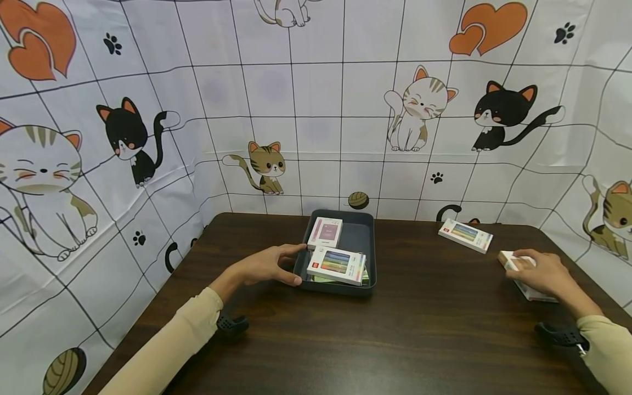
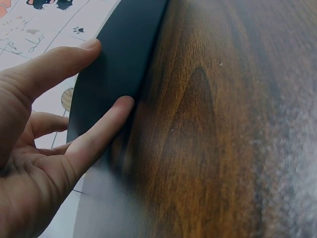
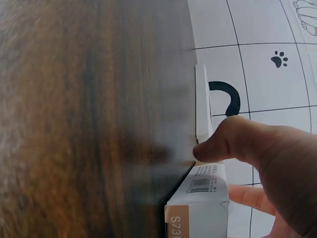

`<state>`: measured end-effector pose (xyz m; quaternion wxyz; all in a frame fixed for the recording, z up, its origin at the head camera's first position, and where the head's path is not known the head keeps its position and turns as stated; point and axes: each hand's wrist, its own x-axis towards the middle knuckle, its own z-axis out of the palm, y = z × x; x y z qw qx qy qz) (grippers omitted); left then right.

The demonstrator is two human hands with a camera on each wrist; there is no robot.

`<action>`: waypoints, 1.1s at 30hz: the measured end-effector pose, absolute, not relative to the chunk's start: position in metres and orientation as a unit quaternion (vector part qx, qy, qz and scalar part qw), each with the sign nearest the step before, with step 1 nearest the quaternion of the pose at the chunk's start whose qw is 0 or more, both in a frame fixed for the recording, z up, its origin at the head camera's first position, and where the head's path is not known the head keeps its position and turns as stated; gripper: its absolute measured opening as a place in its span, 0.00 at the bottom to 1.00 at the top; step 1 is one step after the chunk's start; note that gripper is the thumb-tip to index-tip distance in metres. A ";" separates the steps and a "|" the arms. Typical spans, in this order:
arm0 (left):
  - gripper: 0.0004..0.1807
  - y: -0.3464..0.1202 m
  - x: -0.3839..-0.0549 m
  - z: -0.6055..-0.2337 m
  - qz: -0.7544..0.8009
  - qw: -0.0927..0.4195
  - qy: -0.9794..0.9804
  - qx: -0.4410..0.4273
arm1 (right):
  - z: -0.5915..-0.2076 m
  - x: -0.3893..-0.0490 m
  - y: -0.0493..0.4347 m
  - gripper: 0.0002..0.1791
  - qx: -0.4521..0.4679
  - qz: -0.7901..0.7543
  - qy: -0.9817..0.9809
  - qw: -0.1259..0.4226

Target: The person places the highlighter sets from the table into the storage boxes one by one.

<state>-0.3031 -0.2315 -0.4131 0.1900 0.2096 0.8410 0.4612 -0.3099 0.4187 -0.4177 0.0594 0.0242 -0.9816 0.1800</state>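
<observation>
My left hand (image 1: 269, 265) is at the left side of a dark grey tray (image 1: 367, 258), fingers extended and fingertips touching its outer wall (image 2: 116, 59). Inside the tray lie a white box with a pink label (image 1: 325, 232) and a white box of colour sticks (image 1: 336, 265), which overlaps a green-edged item (image 1: 323, 278). Over at the right, my right hand (image 1: 543, 272) grips a white and tan box (image 1: 508, 260) from above. In the right wrist view its barcode side (image 3: 200, 186) shows, with the thumb at its far end; the palm covers part of it in the head view.
Another white box of colour sticks (image 1: 466, 235) lies near the back right of the brown table (image 1: 410, 329). A white cat-print cloth (image 1: 318, 131) hangs behind the table and along both sides.
</observation>
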 end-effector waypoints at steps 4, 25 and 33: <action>0.56 -0.232 -0.303 -0.414 0.461 0.189 0.841 0.209 | -0.417 -0.310 0.421 0.39 0.029 0.174 -0.983 0.055; 0.57 -0.231 -0.303 -0.411 0.459 0.188 0.844 0.203 | -0.417 -0.308 0.427 0.56 -0.026 0.162 -0.986 0.027; 0.57 -0.231 -0.303 -0.411 0.460 0.189 0.843 0.204 | -0.419 -0.307 0.427 0.51 -0.023 0.179 -0.983 0.036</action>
